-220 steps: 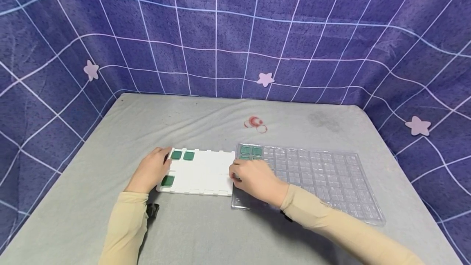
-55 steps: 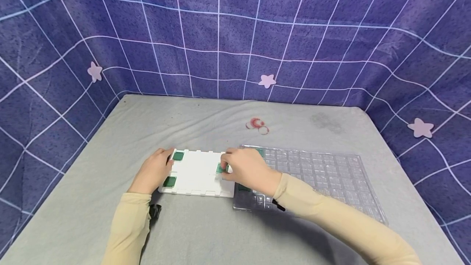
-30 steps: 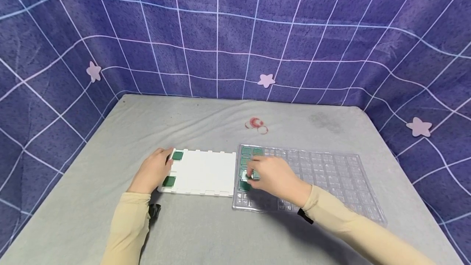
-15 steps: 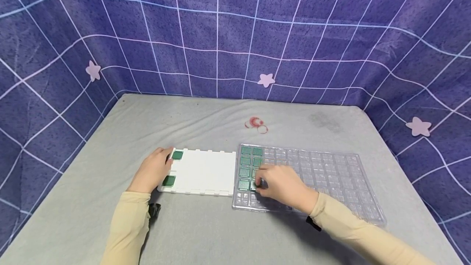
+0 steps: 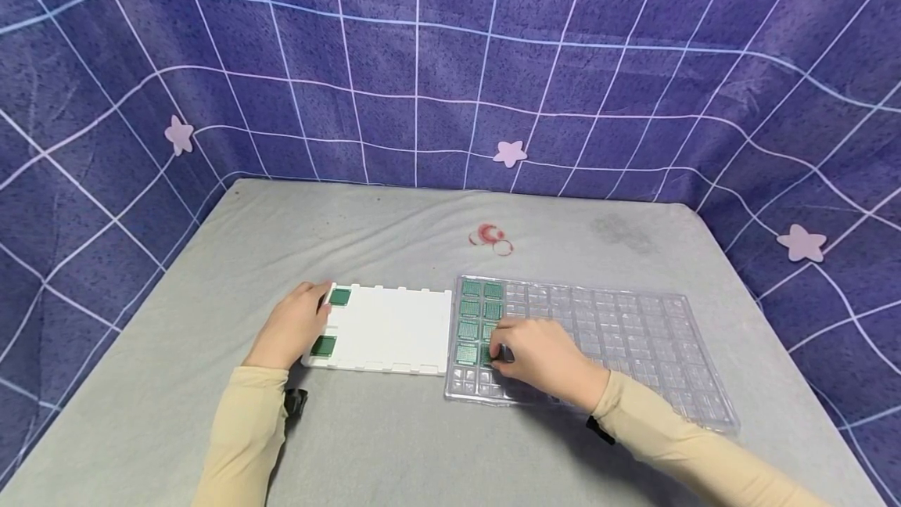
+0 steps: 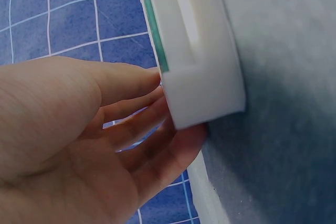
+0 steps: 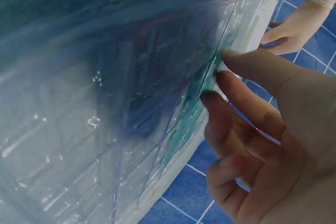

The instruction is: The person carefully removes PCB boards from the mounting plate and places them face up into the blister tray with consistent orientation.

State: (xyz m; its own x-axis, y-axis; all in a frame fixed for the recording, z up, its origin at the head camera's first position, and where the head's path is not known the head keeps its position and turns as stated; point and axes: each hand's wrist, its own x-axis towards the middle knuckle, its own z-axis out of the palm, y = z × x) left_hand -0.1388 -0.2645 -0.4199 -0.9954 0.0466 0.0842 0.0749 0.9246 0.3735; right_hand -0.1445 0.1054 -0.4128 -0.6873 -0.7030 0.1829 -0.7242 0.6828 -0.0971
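Observation:
My left hand point(image 5: 287, 329) holds the left end of a white tray point(image 5: 394, 335); in the left wrist view its thumb and fingers meet the tray's edge. Two small green circuit boards lie at that end, an upper board point(image 5: 340, 297) and a lower board point(image 5: 324, 346). With thumb and fingertips, my right hand point(image 5: 542, 354) pinches a green circuit board point(image 5: 486, 354) in the second column of a clear compartmented plastic tray point(image 5: 612, 335). My fingers partly cover that board. Several other boards point(image 5: 468, 330) fill compartments in the first two columns.
The two trays lie side by side on a grey cloth-covered table point(image 5: 366, 444). A purple grid-patterned curtain point(image 5: 450, 61) surrounds its back and sides. A red mark point(image 5: 490, 235) shows on the cloth behind the trays.
My right hand has carried a circuit board from above the white tray rightward to the clear tray, where it now sits in a second-column compartment. My left hand has stayed on the white tray.

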